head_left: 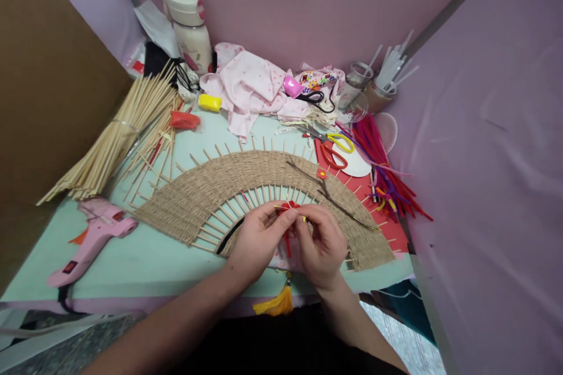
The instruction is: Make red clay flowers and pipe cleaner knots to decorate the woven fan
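Note:
Both of my hands meet over the lower middle of a woven fan [264,167], their fingertips pinched together. Between my left hand [259,237] and my right hand [323,240] is a small looped red pipe cleaner [288,245], one end hanging down. Bits of yellow show at the fingertips; the fingers hide much of the piece. The fan lies flat, its thin wooden sticks poking out of the woven band. A dark twig [343,205] with a small red flower [321,174] rests on its right side. Below my hands, a yellow tassel [275,303] hangs at the table edge.
At left are a pink glue gun [90,240] and a bundle of wooden sticks [118,129]. Behind stand a bottle [189,35] and crumpled pink cloth [250,82]. Scissors [332,155], loose pipe cleaners [396,170] and a cup of white sticks [380,96] lie right.

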Available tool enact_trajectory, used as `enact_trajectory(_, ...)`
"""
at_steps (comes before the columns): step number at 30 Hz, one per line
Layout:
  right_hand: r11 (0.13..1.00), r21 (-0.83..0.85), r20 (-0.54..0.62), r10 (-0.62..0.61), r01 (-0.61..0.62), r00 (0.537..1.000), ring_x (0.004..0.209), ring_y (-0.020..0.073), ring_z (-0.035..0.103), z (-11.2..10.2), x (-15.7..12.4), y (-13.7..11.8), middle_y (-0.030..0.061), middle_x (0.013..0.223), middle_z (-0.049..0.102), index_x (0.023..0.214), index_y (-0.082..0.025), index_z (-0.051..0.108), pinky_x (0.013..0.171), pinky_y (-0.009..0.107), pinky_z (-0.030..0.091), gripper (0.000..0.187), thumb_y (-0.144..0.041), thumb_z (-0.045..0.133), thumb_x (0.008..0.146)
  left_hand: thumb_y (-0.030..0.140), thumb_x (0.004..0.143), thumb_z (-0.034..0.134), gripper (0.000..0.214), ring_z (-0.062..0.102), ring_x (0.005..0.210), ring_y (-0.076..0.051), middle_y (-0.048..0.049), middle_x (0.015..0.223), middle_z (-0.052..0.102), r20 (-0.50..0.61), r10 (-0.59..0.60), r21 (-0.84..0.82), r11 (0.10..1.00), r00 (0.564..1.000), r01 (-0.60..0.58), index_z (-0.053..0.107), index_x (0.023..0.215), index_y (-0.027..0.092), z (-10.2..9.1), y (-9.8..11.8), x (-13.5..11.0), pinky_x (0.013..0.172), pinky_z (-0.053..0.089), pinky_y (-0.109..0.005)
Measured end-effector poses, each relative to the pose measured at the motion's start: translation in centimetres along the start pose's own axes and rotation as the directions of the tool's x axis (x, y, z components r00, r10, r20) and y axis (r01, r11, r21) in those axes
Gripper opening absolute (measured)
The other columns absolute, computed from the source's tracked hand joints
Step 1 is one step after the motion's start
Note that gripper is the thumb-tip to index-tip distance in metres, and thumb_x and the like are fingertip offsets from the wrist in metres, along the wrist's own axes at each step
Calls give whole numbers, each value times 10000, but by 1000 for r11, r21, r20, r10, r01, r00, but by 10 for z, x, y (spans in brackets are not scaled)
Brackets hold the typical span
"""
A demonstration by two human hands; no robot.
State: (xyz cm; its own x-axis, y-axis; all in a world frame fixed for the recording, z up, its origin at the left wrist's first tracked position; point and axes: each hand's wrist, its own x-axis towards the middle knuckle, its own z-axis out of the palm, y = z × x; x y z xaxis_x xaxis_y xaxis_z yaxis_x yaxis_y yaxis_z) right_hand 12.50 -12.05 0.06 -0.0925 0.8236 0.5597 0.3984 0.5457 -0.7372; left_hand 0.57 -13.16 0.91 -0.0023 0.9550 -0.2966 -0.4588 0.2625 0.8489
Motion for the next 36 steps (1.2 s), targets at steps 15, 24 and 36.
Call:
enact_trajectory(15,928,145,76,335,-343,939,756,131,626,-9,0,5,-1,820,663,879,-217,672,703,266,496,66,-186,614,885,213,706,740,116,582,598,-85,-9,683,676,33,-204,-50,977,978,205,731,792,136,-1,13,3,644,484,-212)
enact_trajectory(24,981,50,65,184,-187,981,792,145,620,-9,4,8,11,837,658,904,-212,650,712,282,490,91,-136,604,883,164,614,802,164,593,592,-78,-18,670,656,7,-384,-267,889,923,372,681,705,101,-1,19,8,629,519,-206)
enact_trajectory(36,963,-237,-20,-137,129,990,799,176,545,-9,-2,13,29,881,524,1067,-284,681,716,364,486,286,-104,612,857,136,647,807,171,601,605,-72,-23,691,666,21,-342,-431,845,939,317,669,738,92,5,15,6,637,518,-185)
